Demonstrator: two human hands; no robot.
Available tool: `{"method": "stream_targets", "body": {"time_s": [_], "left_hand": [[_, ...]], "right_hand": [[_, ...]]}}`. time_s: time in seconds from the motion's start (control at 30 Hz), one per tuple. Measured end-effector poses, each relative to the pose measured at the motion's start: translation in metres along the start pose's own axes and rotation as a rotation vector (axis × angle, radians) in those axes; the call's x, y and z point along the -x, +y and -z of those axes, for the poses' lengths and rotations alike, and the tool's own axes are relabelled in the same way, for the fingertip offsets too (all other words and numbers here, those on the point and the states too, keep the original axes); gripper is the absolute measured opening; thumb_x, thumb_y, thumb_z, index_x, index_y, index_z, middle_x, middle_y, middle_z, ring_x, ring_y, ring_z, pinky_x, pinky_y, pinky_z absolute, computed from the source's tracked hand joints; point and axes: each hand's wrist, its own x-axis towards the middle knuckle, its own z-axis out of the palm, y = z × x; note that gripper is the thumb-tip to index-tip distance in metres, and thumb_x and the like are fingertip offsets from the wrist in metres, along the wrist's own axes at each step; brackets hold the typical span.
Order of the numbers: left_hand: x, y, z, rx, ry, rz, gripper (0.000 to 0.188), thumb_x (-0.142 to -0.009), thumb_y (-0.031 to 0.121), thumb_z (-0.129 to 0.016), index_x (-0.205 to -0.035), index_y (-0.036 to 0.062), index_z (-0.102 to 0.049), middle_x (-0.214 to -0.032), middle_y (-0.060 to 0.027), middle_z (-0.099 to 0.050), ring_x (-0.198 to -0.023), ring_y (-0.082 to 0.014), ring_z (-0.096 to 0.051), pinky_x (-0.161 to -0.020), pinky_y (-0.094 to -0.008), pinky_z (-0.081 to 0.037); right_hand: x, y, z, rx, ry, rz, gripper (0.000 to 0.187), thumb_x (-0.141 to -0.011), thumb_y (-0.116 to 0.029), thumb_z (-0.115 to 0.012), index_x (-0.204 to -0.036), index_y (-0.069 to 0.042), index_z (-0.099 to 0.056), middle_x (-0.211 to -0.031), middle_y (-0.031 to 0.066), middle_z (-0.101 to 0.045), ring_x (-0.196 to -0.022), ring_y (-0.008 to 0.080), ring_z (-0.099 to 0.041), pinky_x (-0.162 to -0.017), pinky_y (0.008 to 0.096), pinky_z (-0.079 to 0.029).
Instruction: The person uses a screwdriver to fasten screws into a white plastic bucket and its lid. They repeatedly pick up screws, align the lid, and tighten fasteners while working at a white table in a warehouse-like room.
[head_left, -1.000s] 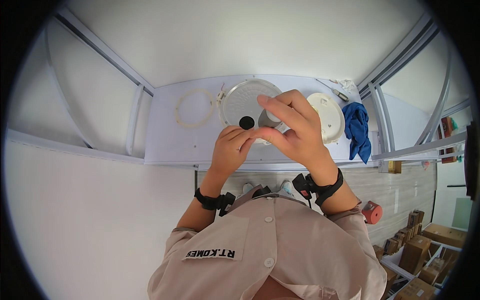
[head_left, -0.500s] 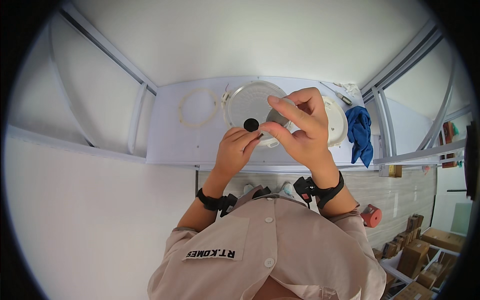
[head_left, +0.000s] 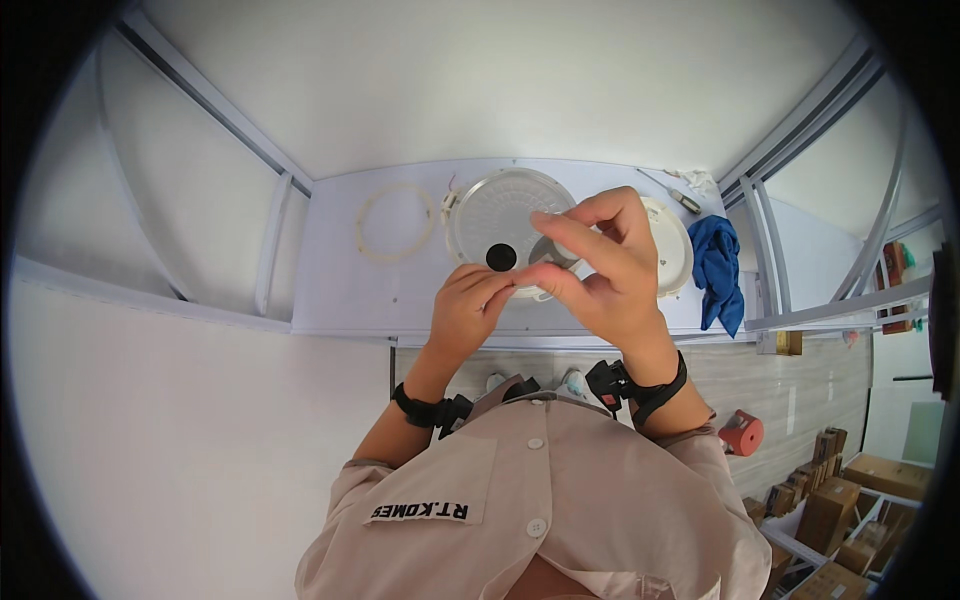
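My right hand [head_left: 615, 265] grips a small grey round piece [head_left: 550, 255] between thumb and fingers. The fingers of my left hand [head_left: 463, 315] are pinched together and meet my right thumb tip; what they hold, if anything, is hidden. A black disc [head_left: 501, 257] shows just above the left fingertips; whether it is held or lies below, I cannot tell. Beneath both hands, a large round translucent cover with a pale rim [head_left: 500, 185] lies on the white table [head_left: 340, 295]. A clip and a thin red wire are at its left side.
A pale ring gasket [head_left: 362, 235] lies to the left. Right of my hands are a white round dish [head_left: 676, 250], a blue cloth [head_left: 714, 270], a screwdriver [head_left: 684, 200] and crumpled white tissue [head_left: 700, 181]. Metal frame bars flank the table. A red roll [head_left: 742, 433] stands on the floor.
Both hands have dipped slightly toward me, and the grey piece has moved with the right hand. The fingertips still meet.
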Motion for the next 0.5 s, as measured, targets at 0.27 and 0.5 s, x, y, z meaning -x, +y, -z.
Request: {"method": "stream_targets", "body": {"time_s": [0.27, 0.5], "left_hand": [[-0.002, 0.001, 0.003, 0.022, -0.032, 0.005, 0.02, -0.085, 0.011, -0.087, -0.103, 0.0054, -0.081, -0.095, -0.0059, -0.08, -0.092, -0.0266, -0.073, -0.081, -0.0386, -0.059], [-0.005, 0.005, 0.0, -0.002, 0.002, 0.025, 0.018, -0.084, 0.012, -0.088, -0.098, 0.0046, -0.08, -0.092, -0.0064, -0.079, -0.089, -0.0267, -0.073, -0.079, -0.0387, -0.059]], "right_hand": [[-0.01, -0.013, -0.001, -0.08, -0.009, -0.038, 0.054, -0.087, -0.013, -0.087, -0.139, -0.007, -0.073, -0.114, 0.0149, -0.065, -0.093, 0.0267, -0.065, -0.078, 0.0369, -0.056], [-0.011, -0.015, -0.01, -0.077, 0.078, 0.007, 0.048, -0.092, -0.01, -0.082, -0.138, -0.007, -0.073, -0.116, 0.0127, -0.066, -0.093, 0.0275, -0.066, -0.08, 0.0358, -0.057]]}}
